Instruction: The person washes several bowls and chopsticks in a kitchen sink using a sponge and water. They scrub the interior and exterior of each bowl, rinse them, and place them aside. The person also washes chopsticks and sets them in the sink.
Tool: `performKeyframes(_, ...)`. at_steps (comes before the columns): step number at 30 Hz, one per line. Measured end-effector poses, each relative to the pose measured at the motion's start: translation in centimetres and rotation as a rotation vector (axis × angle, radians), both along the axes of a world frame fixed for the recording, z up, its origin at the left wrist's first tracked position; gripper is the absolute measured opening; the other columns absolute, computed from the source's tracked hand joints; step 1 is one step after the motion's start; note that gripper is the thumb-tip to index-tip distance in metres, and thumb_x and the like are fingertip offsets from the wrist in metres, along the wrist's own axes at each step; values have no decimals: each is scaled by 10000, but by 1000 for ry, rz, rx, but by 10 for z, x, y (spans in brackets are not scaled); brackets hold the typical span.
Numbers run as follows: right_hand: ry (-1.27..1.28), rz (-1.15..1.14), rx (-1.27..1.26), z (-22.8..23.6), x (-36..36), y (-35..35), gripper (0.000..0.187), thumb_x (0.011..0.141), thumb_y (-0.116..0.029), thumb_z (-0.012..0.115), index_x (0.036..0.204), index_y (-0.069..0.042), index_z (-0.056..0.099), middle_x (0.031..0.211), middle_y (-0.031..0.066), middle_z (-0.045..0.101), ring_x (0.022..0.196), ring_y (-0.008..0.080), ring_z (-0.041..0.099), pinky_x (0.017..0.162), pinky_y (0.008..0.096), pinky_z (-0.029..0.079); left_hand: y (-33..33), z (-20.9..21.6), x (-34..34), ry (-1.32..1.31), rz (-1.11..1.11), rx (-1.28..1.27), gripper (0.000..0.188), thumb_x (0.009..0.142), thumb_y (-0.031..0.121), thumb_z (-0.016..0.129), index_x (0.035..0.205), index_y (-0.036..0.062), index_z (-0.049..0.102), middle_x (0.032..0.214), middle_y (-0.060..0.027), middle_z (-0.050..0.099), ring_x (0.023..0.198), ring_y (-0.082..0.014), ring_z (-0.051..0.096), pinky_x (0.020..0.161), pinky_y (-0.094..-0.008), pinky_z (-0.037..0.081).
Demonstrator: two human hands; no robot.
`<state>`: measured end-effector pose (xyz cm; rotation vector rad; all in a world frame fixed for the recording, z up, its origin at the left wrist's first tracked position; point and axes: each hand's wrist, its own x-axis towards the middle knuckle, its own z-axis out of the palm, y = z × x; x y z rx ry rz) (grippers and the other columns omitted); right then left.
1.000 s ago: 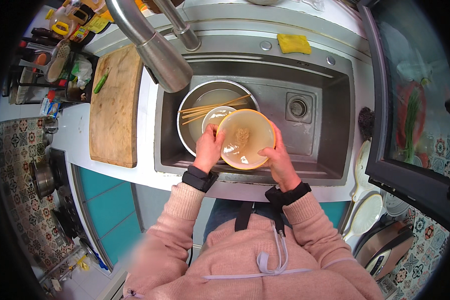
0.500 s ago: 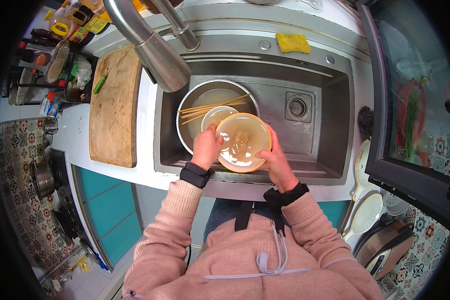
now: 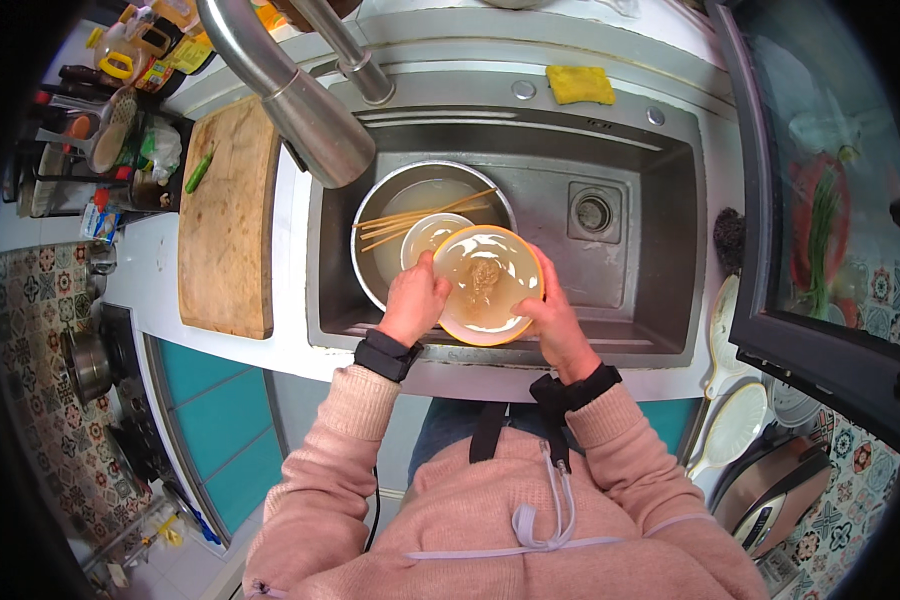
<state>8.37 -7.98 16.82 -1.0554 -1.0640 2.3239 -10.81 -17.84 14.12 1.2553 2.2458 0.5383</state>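
Observation:
Between my two hands is a white bowl (image 3: pixel 460 318) with a yellow-orange rim, held over the front of the sink. Cloudy water lies in it, with a tan scrubbing pad or clump (image 3: pixel 484 278) in the middle. My left hand (image 3: pixel 413 302) grips the bowl's left edge, and my right hand (image 3: pixel 560 325) clasps its right side, thumb over the rim. Behind the bowl a large metal pot (image 3: pixel 362 255) stands in the sink, holding murky water. Several wooden chopsticks (image 3: pixel 400 220) and a smaller white bowl (image 3: pixel 407 240) rest in it.
The steel sink (image 3: pixel 540 170) has its drain (image 3: pixel 592 212) at the right. A tap (image 3: pixel 320 130) overhangs its left end. A cutting board (image 3: pixel 228 220) with a green chili (image 3: pixel 199 172) lies left. A yellow sponge (image 3: pixel 580 85) sits on the back rim. An open window frame (image 3: pixel 760 200) juts in at right.
The water in the held bowl has shifted, and the tan clump looks more bunched together. Both hands keep the same grip; the whole view has moved slightly.

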Motion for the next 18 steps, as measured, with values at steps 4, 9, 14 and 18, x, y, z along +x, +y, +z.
performKeyframes(4,-17,3,0,1,-1,-4,823,710,11,551,1475,-131,283,1405,67,425,1279,206,442,993,346,457,8,1,-4,123,-42,-9,223,854,168,573,917,-45,548,677,-250,612,689,-446,616,637,-524,491)
performKeyframes(9,-13,-6,-1,-1,1,-3,831,711,25,546,1480,-134,275,1401,74,428,1272,205,449,995,336,453,5,-2,-1,89,-14,-60,222,875,170,545,913,-48,545,677,-268,600,674,-458,605,635,-540,479)
performKeyframes(14,-18,-1,88,-7,1,0,832,710,38,537,1480,-142,276,1386,75,437,1253,212,467,939,344,502,-5,-3,9,-123,48,63,212,892,113,510,1027,-34,438,698,-292,590,673,-478,592,626,-555,467)
performKeyframes(18,-11,13,7,-4,2,0,831,711,34,535,1478,-158,278,1371,69,446,1237,216,482,864,361,554,6,3,2,182,-33,-17,235,930,227,549,965,-6,559,665,-247,603,642,-445,607,591,-519,483)
